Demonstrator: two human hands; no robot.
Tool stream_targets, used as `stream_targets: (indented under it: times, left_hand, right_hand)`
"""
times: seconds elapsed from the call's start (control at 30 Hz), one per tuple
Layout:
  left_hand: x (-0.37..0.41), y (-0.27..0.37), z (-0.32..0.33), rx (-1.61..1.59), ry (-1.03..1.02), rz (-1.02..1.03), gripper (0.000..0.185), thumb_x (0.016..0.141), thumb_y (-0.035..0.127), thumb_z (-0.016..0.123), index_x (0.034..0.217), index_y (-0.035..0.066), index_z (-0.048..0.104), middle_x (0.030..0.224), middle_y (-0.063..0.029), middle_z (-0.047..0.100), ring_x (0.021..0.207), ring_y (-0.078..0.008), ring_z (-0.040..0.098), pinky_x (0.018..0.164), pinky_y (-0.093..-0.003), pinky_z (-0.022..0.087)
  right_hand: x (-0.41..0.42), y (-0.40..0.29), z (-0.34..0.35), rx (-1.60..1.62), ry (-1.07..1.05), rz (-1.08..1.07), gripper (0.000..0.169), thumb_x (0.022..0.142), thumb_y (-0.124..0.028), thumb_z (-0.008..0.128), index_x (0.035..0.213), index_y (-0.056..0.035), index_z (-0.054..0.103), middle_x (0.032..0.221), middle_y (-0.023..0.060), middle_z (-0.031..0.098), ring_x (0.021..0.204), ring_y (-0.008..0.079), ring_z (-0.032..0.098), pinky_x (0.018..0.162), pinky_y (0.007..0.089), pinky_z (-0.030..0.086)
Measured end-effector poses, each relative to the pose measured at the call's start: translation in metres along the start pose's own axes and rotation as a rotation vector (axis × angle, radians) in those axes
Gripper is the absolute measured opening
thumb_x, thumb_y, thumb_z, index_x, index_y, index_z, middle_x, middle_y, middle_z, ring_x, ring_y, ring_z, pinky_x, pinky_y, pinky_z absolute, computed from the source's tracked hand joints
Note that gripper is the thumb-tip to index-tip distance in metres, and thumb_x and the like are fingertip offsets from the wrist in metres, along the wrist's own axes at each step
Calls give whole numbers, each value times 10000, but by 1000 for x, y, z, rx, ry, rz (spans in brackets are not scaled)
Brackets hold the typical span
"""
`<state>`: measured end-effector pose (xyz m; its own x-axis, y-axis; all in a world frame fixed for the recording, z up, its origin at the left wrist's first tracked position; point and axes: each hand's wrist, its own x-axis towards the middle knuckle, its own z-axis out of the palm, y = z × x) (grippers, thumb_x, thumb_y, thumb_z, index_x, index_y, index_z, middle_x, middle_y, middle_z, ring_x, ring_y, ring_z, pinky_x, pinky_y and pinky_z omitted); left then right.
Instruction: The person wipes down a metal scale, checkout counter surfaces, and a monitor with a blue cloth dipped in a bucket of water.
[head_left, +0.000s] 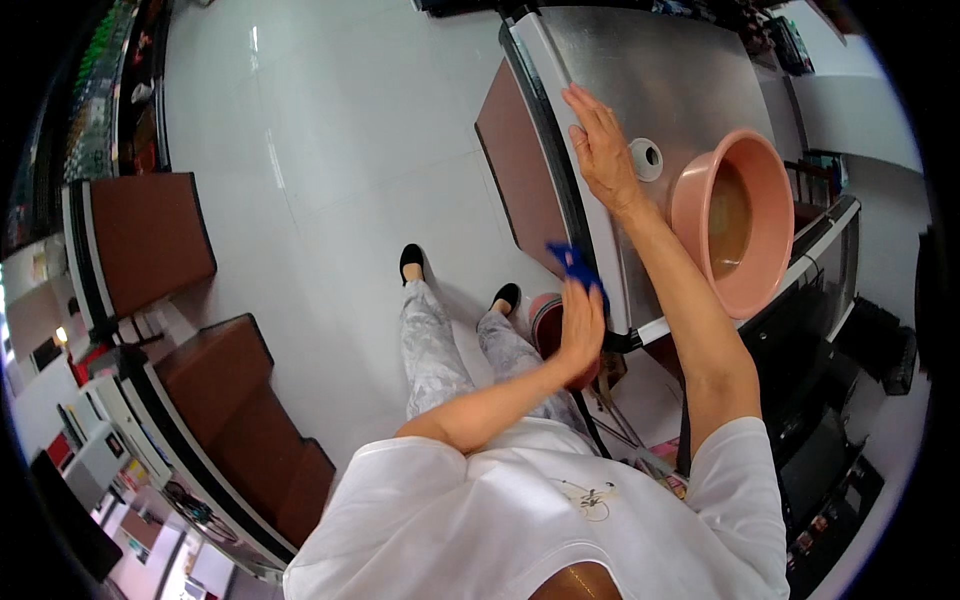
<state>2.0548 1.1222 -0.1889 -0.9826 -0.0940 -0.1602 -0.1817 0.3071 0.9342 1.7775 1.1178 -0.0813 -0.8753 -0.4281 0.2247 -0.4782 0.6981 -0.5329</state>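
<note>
My left hand presses a blue cloth against the dark edge trim of a metal-topped counter. Hand and cloth are slightly blurred, and the fingers hide part of the cloth. Farther along the same counter, my right hand lies flat at the white front edge, fingers extended and nothing in it. Beside that hand is a white round piece with a dark opening. A pink plastic basin holding murky brownish water stands on the metal top, to the right of my right forearm.
A reddish bucket is on the floor by my leg, below the counter corner. Brown-panelled counters line the left side. Pale tiles cover the floor. Black equipment and thin rods are at the lower right.
</note>
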Motion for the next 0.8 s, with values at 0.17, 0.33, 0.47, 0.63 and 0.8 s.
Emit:
stream_targets:
  times: [0.17,0.33,0.47,0.63,0.8]
  left_hand:
    - [-46,9,3,-188,-139,-169,611,1083,177,411,1566,-107,169,1570,-311,314,1400,-476,341,1187,-476,260]
    - [147,38,-47,-307,290,121,572,1071,137,426,1570,-59,227,1532,-295,366,1375,-465,364,1163,-486,278]
    - [329,31,-99,-337,432,227,425,1038,203,463,1336,-100,456,1354,-323,500,1224,-510,444,1083,-542,330]
    - [345,23,-93,-381,395,184,592,1086,271,424,1559,-59,291,1547,-318,376,1404,-468,364,1188,-494,258]
    - [278,-32,-69,-547,117,33,574,1088,241,374,1605,24,249,1630,-227,300,1490,-406,291,1207,-489,193]
  right_hand:
    - [-10,4,8,-63,-14,-18,538,996,-46,476,1530,-77,416,1621,125,364,1473,318,365,1217,453,287]
    - [-21,14,14,-134,22,-17,543,1009,-60,443,1549,-103,405,1642,92,346,1485,283,360,1234,488,245]
    - [-15,6,17,-139,-9,-11,550,1006,-43,437,1554,-88,400,1632,117,360,1481,300,368,1238,482,228]
    - [-17,-4,10,-151,-70,93,543,1020,-36,420,1561,-60,384,1638,157,343,1496,322,346,1240,468,215]
    - [-17,-13,6,-239,-112,171,519,1050,-97,402,1566,-46,373,1639,190,327,1512,337,315,1239,463,213]
